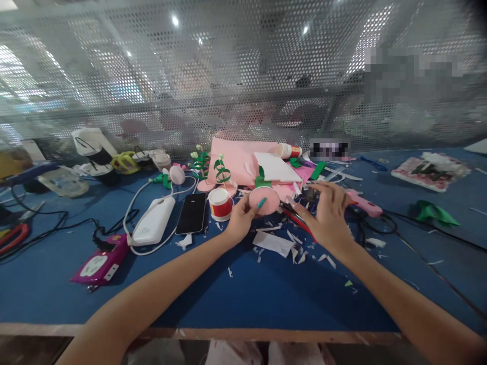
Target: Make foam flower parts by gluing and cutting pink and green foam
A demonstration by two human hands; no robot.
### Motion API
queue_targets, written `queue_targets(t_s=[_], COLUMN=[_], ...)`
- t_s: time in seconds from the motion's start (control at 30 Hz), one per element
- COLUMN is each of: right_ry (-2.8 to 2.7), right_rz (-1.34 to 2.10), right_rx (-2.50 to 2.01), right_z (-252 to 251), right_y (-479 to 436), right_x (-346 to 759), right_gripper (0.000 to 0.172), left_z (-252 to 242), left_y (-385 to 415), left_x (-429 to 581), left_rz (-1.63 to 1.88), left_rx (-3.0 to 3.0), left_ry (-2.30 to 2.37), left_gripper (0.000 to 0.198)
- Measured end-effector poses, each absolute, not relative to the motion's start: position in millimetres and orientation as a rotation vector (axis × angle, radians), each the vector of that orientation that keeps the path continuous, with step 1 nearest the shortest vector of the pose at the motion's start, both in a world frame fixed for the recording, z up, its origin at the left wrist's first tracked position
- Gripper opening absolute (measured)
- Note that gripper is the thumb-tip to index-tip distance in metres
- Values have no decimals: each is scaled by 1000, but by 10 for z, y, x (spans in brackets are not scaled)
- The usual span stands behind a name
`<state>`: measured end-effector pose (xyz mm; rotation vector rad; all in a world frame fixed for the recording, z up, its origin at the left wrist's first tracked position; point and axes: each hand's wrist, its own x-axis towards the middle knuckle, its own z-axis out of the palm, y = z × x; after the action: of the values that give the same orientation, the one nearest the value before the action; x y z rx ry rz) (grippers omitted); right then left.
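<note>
My left hand [240,219] is closed on the rim of a round pink disc [269,202], pinching it with the thumb on top and the fingers mostly underneath. Just right of the disc is my right hand [330,215], thumb and index finger apart, pointing toward it. Below that thumb is a red-and-black tool [299,221], its dark tip near the disc's edge; whether the thumb touches it I cannot tell. Left of the disc stands a red-and-white paper cup [220,205]. Behind the cup, green paper spirals [222,174] rise from pink discs.
A black phone [191,214], white power bank [154,220] and purple extension box [102,261] lie left with cables. A pink glue gun [364,203] sits right. Paper scraps [274,243] litter the blue table [266,299]; pink sheets [236,157] and a perforated metal screen [213,76] are behind.
</note>
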<state>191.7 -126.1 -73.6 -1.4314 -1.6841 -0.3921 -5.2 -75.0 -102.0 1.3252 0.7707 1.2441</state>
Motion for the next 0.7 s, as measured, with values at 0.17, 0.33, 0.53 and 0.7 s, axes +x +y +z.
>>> queue_targets(t_s=[0.17, 0.33, 0.53, 0.7], right_ry=[-1855, -2119, -2093, -1930], right_rz=[-473, -181, -139, -208], right_rx=[-1772, -1920, -1900, -1775], right_z=[-781, -924, -979, -994], right_y=[-1276, -1222, -1151, -1125], right_x=[1903, 1884, 1942, 1962], right_gripper=[62, 43, 25, 18], left_z=[-977, -999, -1024, -1056], left_y=[-752, -724, -701, -663], left_x=[-55, -68, -105, -110], left_rz=[1264, 1289, 1292, 1411], left_rx=[1211, 1242, 1411, 1395], left_ry=[805, 867, 930, 978], left_gripper=[58, 69, 52, 35])
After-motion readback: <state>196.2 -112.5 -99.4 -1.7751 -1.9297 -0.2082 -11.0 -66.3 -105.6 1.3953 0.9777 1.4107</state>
